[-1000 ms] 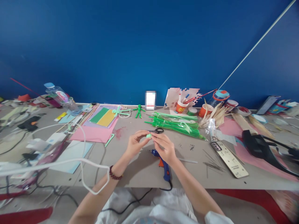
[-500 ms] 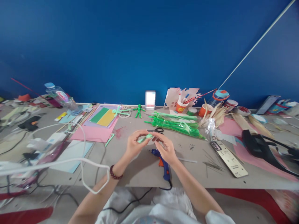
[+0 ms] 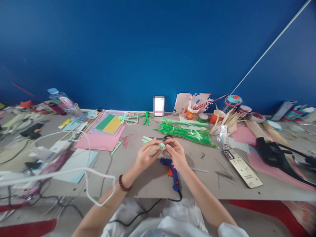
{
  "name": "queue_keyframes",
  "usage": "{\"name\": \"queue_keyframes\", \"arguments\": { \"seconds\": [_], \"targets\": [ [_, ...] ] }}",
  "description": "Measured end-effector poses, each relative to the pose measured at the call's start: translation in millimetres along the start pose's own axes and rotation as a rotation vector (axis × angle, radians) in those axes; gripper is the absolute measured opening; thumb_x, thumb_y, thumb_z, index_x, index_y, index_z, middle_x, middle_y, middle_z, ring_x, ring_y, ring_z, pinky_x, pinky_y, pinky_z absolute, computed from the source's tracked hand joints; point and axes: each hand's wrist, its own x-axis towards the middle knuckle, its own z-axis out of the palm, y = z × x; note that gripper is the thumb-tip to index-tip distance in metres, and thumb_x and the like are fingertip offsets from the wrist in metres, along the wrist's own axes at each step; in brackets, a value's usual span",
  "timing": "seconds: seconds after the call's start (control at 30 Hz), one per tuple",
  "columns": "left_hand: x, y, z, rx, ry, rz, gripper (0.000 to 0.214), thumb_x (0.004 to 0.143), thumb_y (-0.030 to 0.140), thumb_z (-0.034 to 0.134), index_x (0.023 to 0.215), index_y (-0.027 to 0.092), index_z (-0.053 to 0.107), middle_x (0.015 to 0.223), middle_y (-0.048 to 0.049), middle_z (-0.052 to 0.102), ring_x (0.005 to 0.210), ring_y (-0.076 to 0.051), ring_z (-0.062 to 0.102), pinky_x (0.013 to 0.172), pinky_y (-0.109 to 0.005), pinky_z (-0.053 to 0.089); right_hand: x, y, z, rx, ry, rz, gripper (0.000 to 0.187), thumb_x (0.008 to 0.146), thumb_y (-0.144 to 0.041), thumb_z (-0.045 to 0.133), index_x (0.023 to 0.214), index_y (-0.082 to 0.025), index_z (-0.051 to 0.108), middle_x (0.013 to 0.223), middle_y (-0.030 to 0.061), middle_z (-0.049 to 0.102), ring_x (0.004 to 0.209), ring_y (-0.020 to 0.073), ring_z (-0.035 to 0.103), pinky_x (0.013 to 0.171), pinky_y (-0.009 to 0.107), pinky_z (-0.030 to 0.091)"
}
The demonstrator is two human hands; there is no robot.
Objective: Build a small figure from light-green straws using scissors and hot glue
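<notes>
Strands of the pale green fuzzy piece (image 3: pixel 162 145) now stick out to the left past the left hand (image 3: pixel 147 155); half a second ago they were mostly tucked behind its fingers. That piece is up between the two hands, above the near middle of the table (image 3: pixel 148 189). Left thumb and fingers are clamped on it; the right hand's (image 3: pixel 177 155) fingertips meet its right end, but whether they grip it or only touch it I cannot tell.

Just near of the hands lies a blue glue gun (image 3: pixel 175 177), partly hidden by the right hand. Black-handled scissors (image 3: pixel 169 137) lie just beyond the fingers, and farther off, to the right, is a bundle of bright green stems (image 3: pixel 190 134). A small green figure (image 3: pixel 147 118) stands at the far edge. Pink paper (image 3: pixel 98 143) lies left; a patterned phone (image 3: pixel 243 169) lies right.
</notes>
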Motion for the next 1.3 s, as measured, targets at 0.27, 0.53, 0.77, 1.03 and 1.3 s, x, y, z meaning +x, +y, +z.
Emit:
{"name": "queue_keyframes", "arguments": {
  "seconds": [0.27,0.53,0.77,1.03,1.3],
  "targets": [
    [-1,1,-0.4,0.071,0.033,0.088,0.022,0.077,0.015,0.063,0.097,0.02,0.061,0.096,-0.0047,0.068,0.094,-0.017,0.066,0.087,-0.034,0.056,-5,-2,4,-0.02,-0.004,-0.056,0.017,0.072,-0.029,0.07,0.083,-0.02,0.061,0.09,0.003,0.056,0.07,0.0124,0.059,0.059,0.025,0.055],
    [-1,-1,-1.5,0.122,0.007,0.174,0.027,0.075,0.012,0.063,0.101,0.02,0.06,0.097,-0.0064,0.069,0.093,-0.018,0.066,0.078,-0.027,0.057,-6,-3,4,-0.205,0.034,-0.106,0.011,0.078,-0.028,0.063,0.085,-0.021,0.068,0.089,0.003,0.06,0.069,0.0127,0.06,0.059,0.026,0.055],
    [1,0,-2.3,0.186,0.008,0.228,0.027,0.073,0.01,0.064,0.098,0.019,0.059,0.093,-0.0062,0.069,0.09,-0.018,0.067,0.076,-0.026,0.057,-6,-1,3,-0.383,0.068,-0.183,0.01,0.08,-0.026,0.059,0.081,-0.019,0.066,0.085,0.0064,0.062,0.077,0.0161,0.06,0.06,0.025,0.053],
    [-1,1,-0.1,0.182,0.071,0.154,0.021,0.075,0.015,0.064,0.095,0.02,0.061,0.09,-0.0056,0.07,0.086,-0.017,0.068,0.073,-0.025,0.057,-9,-11,7,-0.661,0.078,-0.41,0.012,0.082,-0.018,0.053,0.081,-0.02,0.064,0.084,0.0067,0.063,0.073,0.0163,0.059,0.063,0.029,0.051],
    [8,7,-6.6,-0.01,-0.024,-0.045,0.017,0.075,0.016,0.064,0.091,0.019,0.063,0.091,-0.0071,0.069,0.085,-0.016,0.066,0.078,-0.028,0.055,-3,-22,-3,-0.666,-0.025,-0.477,0.017,0.084,-0.017,0.05,0.09,-0.022,0.066,0.089,0.0077,0.066,0.083,0.0187,0.062,0.073,0.032,0.052]
  ]
}}
